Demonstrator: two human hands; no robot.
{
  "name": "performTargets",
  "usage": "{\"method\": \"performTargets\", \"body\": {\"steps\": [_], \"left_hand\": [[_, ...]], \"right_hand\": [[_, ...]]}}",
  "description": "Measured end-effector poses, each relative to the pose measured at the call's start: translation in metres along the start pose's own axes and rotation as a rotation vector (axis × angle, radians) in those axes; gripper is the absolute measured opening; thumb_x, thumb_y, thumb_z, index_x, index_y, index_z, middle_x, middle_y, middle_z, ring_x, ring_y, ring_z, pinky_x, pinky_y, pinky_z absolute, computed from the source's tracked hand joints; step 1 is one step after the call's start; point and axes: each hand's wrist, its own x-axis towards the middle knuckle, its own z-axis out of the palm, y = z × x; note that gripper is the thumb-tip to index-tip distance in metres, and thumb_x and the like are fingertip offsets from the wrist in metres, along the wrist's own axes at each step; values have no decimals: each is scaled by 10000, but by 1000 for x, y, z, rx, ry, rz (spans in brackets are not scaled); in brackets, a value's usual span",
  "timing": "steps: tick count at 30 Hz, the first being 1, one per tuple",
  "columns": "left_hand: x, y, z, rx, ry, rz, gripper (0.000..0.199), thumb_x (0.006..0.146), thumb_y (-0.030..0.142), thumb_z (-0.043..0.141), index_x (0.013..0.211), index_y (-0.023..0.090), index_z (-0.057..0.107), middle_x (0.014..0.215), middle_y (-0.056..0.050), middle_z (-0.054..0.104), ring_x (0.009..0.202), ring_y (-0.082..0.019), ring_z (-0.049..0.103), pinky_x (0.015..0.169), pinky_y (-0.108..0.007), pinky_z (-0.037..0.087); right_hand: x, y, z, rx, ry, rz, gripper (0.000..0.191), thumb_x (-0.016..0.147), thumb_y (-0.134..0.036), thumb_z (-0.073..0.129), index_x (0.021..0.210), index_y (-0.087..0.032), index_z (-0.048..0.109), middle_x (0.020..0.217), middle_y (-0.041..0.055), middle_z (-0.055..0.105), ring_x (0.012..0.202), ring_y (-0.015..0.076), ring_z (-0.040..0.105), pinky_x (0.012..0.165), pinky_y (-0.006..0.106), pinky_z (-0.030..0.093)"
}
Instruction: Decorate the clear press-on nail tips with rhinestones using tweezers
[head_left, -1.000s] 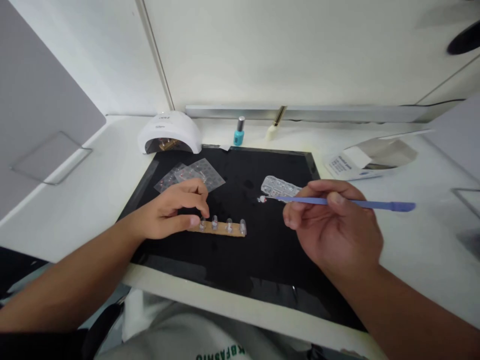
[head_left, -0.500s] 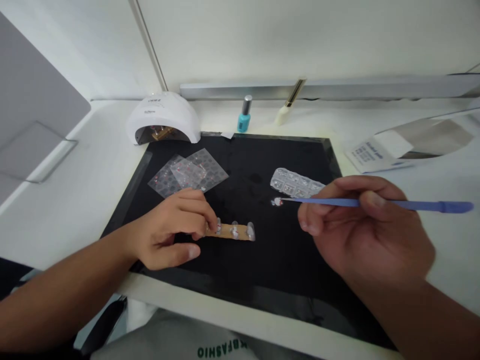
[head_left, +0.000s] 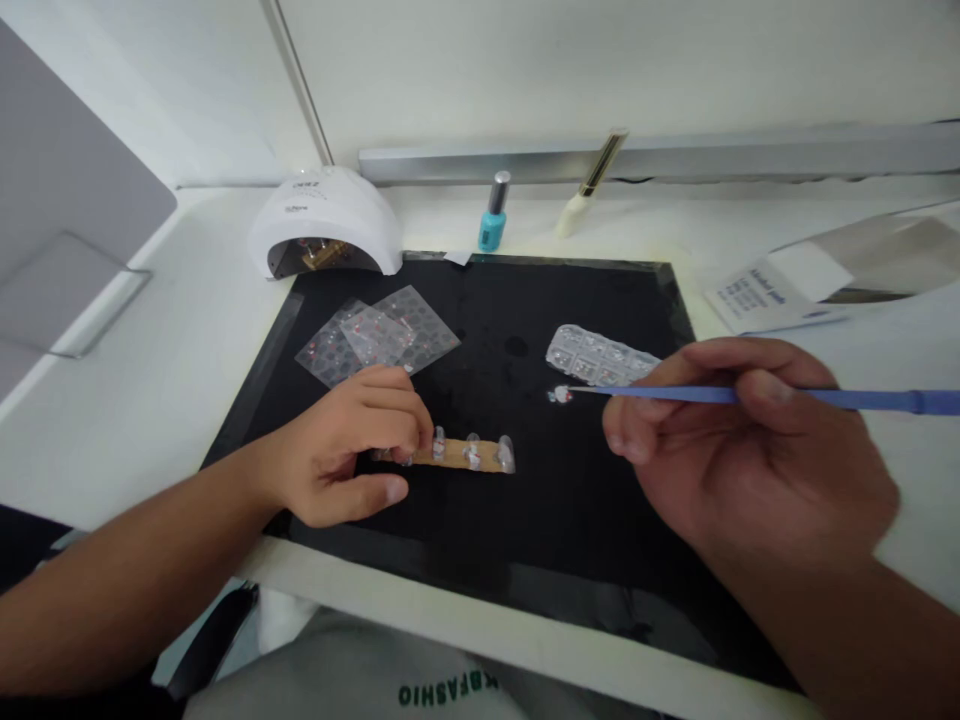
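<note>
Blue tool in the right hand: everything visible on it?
The blue tool is slim, seemingly plastic, with a thicker section near its rear end, which meets the picture's edge. It lies nearly level between the right hand's thumb and fingers. Its narrow tip points left above the black mat, a small white-and-red charm at it.

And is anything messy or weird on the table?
A little: the two clear patterned sheets lie crooked, one overlapping the other, and the white box gapes open. I see no spill.
</note>
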Motion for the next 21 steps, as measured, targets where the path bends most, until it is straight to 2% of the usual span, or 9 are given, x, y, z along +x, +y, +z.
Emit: {"method": "performTargets", "body": {"steps": [6,10,17,21], "left_hand": [[1,3,0,-4,36,28,127,860,282,514,791,212,433,823,-87,690,762,-208,602,763,-397,420],[2,4,1,-18,10,12,160,880,309,515,784,214,429,838,-91,700,769,-209,607,776,-394,428],[2,1,3,-50,11,-2,163,844,269,544,762,206,418,830,-90,692,777,-204,600,784,-387,408],[2,1,2,-41,8,-7,157,847,268,539,765,211,418,825,-85,689,775,-206,595,783,-387,411]], "right_hand": [[0,0,1,-3,-23,9,102,817,-245,708,830,-211,804,593,34,713,397,184,602,366,340,450],[1,0,2,-20,-12,3,104,811,-246,704,821,-213,803,583,35,711,379,186,590,351,340,435],[0,1,-1,-31,-47,15,164,840,-215,633,848,-219,797,605,36,714,411,191,601,375,356,450],[0,1,-2,-37,-35,18,136,833,-238,663,835,-222,798,599,29,711,399,187,591,374,348,439]]}}
